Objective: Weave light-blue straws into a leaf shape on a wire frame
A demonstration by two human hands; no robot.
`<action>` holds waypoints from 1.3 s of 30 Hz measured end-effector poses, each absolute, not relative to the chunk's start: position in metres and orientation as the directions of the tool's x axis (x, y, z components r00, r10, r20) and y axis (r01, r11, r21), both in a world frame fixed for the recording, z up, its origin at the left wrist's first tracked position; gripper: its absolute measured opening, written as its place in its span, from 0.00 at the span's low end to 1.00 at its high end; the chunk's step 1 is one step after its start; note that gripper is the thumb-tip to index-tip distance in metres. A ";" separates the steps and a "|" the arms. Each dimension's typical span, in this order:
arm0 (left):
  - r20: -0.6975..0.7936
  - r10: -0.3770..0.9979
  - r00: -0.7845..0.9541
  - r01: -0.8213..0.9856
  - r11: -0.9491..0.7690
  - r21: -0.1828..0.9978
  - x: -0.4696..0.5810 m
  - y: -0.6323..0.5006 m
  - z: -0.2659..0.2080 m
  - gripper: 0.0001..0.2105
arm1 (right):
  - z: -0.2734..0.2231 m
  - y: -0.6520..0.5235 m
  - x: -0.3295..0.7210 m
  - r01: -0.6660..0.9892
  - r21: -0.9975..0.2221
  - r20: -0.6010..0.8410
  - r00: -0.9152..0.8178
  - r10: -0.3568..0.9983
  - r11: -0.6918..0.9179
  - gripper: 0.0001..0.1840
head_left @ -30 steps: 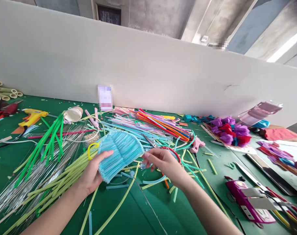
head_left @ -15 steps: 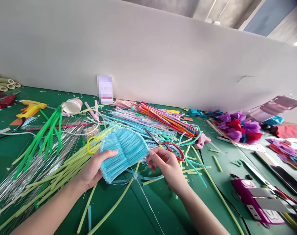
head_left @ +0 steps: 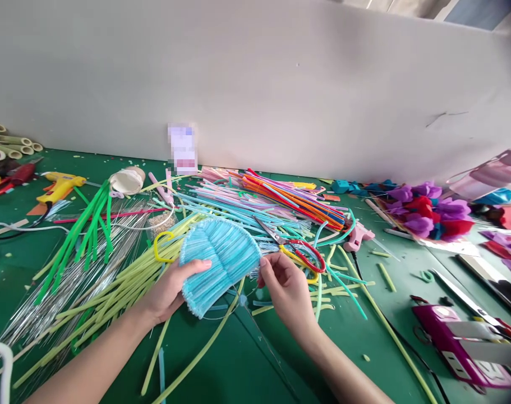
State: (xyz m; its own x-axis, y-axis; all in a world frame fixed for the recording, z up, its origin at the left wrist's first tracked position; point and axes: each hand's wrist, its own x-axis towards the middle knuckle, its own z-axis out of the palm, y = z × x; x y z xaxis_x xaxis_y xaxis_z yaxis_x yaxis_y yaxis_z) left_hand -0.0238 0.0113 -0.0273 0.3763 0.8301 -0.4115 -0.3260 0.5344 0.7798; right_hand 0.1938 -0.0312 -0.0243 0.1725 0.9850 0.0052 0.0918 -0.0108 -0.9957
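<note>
A blue fan-shaped piece (head_left: 221,255) made of fuzzy pipe cleaners side by side, with a ridge down its middle, is held above the table. My left hand (head_left: 175,289) grips its left edge, thumb on top and the fingers hidden underneath. At its right corner my right hand (head_left: 282,283) pinches the rim between thumb and bent fingers. Below the piece hangs a thin wire with a small blue knot (head_left: 242,300). Red-and-yellow-handled scissors (head_left: 301,255) lie just behind my right hand.
Green pipe cleaners (head_left: 124,280) and silvery wires (head_left: 124,235) spread to the left. Colourful pipe cleaners (head_left: 289,196) lie behind. A yellow glue gun (head_left: 59,188) is far left, a pink one (head_left: 357,235) to the right. Purple-and-red flowers (head_left: 427,210) and a magenta device (head_left: 452,342) stand farther right.
The view has tilted and shifted a little, so the table's things appear moved slightly. Both hands keep their hold on the blue piece, with hardly any change in grip.
</note>
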 end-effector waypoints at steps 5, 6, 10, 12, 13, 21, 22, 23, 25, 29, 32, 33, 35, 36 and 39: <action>-0.448 0.865 0.227 -0.356 0.502 0.788 -0.021 0.013 -0.027 0.29 | -0.016 -0.029 0.191 -0.115 -0.972 -0.207 0.005 0.978 -0.205 0.20; -0.446 0.871 0.207 -0.359 0.492 0.793 -0.020 0.013 -0.027 0.29 | -0.014 -0.030 0.189 -0.139 -0.961 -0.238 -0.034 0.971 -0.240 0.21; -0.421 0.885 0.198 -0.322 0.464 0.825 -0.017 0.012 -0.024 0.28 | -0.014 -0.034 0.183 -0.193 -0.944 -0.256 -0.090 0.963 -0.269 0.21; -0.415 0.880 0.230 -0.299 0.470 0.831 -0.015 0.010 -0.022 0.29 | -0.016 -0.036 0.181 -0.199 -0.946 -0.243 -0.083 0.967 -0.255 0.21; -0.413 0.876 0.248 -0.292 0.475 0.831 -0.015 0.010 -0.022 0.29 | -0.017 -0.036 0.181 -0.198 -0.948 -0.238 -0.081 0.968 -0.249 0.20; -0.409 0.835 0.367 -0.198 0.500 0.843 -0.016 0.010 -0.017 0.25 | -0.018 -0.036 0.183 -0.211 -0.940 -0.252 -0.106 0.962 -0.270 0.19; -0.407 0.831 0.380 -0.159 0.492 0.856 -0.017 0.010 -0.014 0.22 | -0.018 -0.036 0.184 -0.215 -0.942 -0.242 -0.098 0.965 -0.258 0.20; -0.401 0.833 0.382 -0.112 0.472 0.874 -0.018 0.011 -0.011 0.20 | -0.018 -0.035 0.186 -0.221 -0.946 -0.228 -0.071 0.971 -0.239 0.20; -0.363 0.865 0.345 -0.014 0.392 0.920 -0.022 0.014 -0.001 0.20 | -0.019 -0.034 0.191 -0.245 -0.954 -0.193 0.049 0.980 -0.175 0.18; -0.157 0.965 0.210 0.230 0.107 0.967 -0.037 0.035 0.020 0.21 | -0.019 -0.027 0.205 -0.357 -0.932 -0.183 0.324 0.928 -0.059 0.18; 0.105 0.977 0.183 0.713 -0.206 0.670 -0.049 0.071 0.026 0.18 | -0.019 -0.023 0.212 -0.443 -0.896 -0.224 0.385 0.895 -0.034 0.21; 0.160 0.967 0.199 0.836 -0.253 0.487 -0.051 0.086 0.026 0.19 | -0.020 -0.022 0.213 -0.463 -0.886 -0.234 0.392 0.890 -0.029 0.22; 0.191 0.944 0.270 0.901 -0.318 0.296 -0.050 0.116 0.022 0.23 | -0.020 -0.020 0.216 -0.495 -0.869 -0.246 0.410 0.878 -0.013 0.21; 0.180 0.936 0.304 0.899 -0.344 0.270 -0.047 0.129 0.020 0.24 | -0.020 -0.019 0.217 -0.509 -0.861 -0.252 0.419 0.872 -0.004 0.20; 0.123 0.908 0.401 0.888 -0.418 0.191 -0.037 0.161 0.010 0.23 | -0.019 -0.018 0.223 -0.539 -0.842 -0.265 0.448 0.854 0.021 0.20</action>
